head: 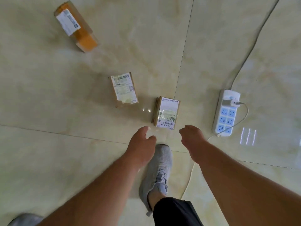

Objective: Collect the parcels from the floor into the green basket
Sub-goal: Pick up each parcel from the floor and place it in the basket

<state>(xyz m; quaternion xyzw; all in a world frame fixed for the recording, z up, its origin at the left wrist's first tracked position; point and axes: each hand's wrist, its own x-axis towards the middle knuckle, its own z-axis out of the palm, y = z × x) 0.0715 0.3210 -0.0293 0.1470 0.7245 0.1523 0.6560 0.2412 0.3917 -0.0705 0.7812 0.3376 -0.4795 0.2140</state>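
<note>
Three cardboard parcels with white labels lie on the tiled floor. The nearest parcel (166, 113) sits just beyond my hands. A second parcel (124, 90) lies a little further to the left. A long parcel with orange tape (75, 26) rests at the far upper left. My left hand (142, 144) hangs below and left of the nearest parcel, fingers loosely apart and holding nothing. My right hand (193, 136) hovers below and right of that parcel, fingers curled downward, empty. Neither hand touches a parcel. The green basket is not in view.
A white power strip (225, 115) with a charger plugged in lies to the right, and its cable (254, 44) runs to the upper right. A thin white cord trails under my right arm. My grey shoe (158, 172) stands below the hands.
</note>
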